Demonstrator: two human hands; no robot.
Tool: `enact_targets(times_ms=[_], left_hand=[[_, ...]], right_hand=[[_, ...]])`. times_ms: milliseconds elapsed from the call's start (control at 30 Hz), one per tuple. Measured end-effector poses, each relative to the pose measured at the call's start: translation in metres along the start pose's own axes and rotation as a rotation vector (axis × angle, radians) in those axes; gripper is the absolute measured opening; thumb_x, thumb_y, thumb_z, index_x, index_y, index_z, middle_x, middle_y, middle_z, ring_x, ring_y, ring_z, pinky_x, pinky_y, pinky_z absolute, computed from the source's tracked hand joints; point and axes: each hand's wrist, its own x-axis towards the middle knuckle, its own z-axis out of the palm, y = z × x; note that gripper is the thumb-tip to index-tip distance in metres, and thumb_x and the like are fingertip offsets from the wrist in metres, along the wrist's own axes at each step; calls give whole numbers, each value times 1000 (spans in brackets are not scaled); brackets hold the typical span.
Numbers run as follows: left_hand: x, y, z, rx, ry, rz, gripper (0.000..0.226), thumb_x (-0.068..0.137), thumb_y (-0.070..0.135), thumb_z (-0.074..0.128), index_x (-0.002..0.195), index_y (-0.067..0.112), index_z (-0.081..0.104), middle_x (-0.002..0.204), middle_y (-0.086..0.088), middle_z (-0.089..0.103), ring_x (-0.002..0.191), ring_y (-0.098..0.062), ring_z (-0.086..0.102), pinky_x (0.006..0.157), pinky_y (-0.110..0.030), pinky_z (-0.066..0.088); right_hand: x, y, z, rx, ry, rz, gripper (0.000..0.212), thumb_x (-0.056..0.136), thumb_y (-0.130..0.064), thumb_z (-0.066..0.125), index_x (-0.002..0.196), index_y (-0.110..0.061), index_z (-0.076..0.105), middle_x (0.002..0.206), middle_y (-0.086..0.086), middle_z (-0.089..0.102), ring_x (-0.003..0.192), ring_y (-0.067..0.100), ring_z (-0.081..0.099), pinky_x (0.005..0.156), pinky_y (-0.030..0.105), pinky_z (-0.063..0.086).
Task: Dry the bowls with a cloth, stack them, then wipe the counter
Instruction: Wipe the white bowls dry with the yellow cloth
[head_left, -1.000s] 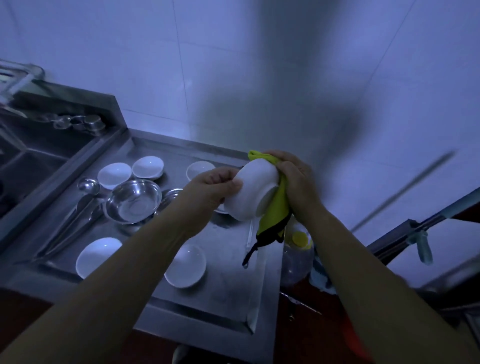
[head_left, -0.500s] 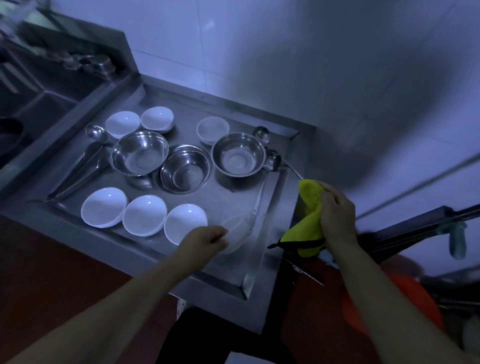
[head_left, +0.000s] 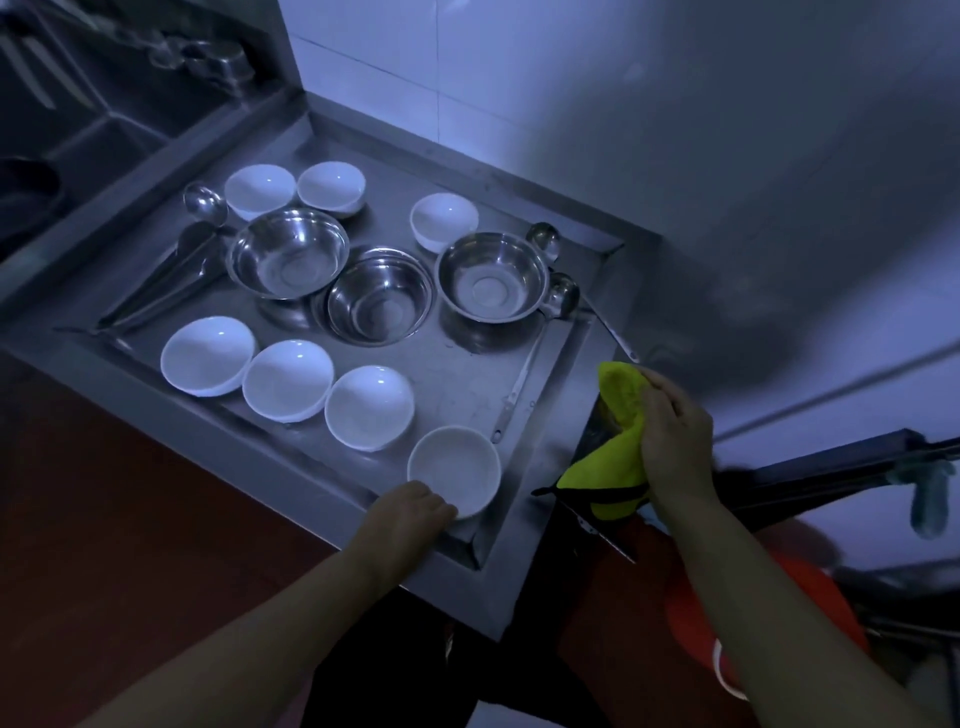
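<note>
Left hand (head_left: 410, 512) at the near rim of bowl (head_left: 454, 470), fingers curled against its side; whether gripping or only touching, cannot tell. Bowl upright, nothing visible inside, on the counter (head_left: 467, 374) close to its near right corner. Right hand (head_left: 670, 441) clamped round the cloth (head_left: 615, 467), off the counter's right edge, well apart from the left. Beyond the left hand, 3 white bowls (head_left: 288, 379) in a row leading away to the left, nothing visible in them. Further on, 3 steel bowls (head_left: 382, 301), no contents seen, then 3 more white ones (head_left: 444, 218) toward the back. Ladles (head_left: 558, 296) beside the rightmost steel bowl, one handle running back toward the held bowl. Tongs (head_left: 166, 280) far left. Raised lip round the counter; bare steel between the held bowl and the steel bowls. Tiled wall (head_left: 519, 78) behind, sink (head_left: 93, 140) far left.
</note>
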Motion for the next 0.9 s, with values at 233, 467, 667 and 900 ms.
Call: enact_targets(times_ms=[233,467,667,900], left_hand=[[-7,4,0,-193,159,-321,41,56,18,87,94,13,74,92,-3,73,82,-23,69,73,-28,53],[4,-53,-17,-722,333,-1439,35,87,21,56,111,-4,50,112,-24,57,100,-39,55,82,-42,45],[24,-78,-15,-1453,474,-1631,27,90,-2,50,115,-13,50,117,-30,55,90,-32,57,45,-28,55],[28,-92,-37,-1607,472,-1562,20,83,-12,50,102,-4,52,101,-21,55,86,-29,57,48,-28,55]], right_hand=[[1,3,20,27,-35,-15,33,93,-1,49,91,-29,69,78,-22,69,74,-11,63,67,7,49],[-2,-1,40,10,-117,-43,30,88,-12,54,87,-34,73,87,-21,72,84,-3,65,70,8,48],[-6,-4,53,9,-134,-53,33,90,-13,54,87,-40,73,94,-18,72,90,-2,66,72,9,48],[-10,-14,62,-16,-89,-56,30,94,-6,52,96,-30,70,94,-20,71,88,-7,64,72,5,46]])
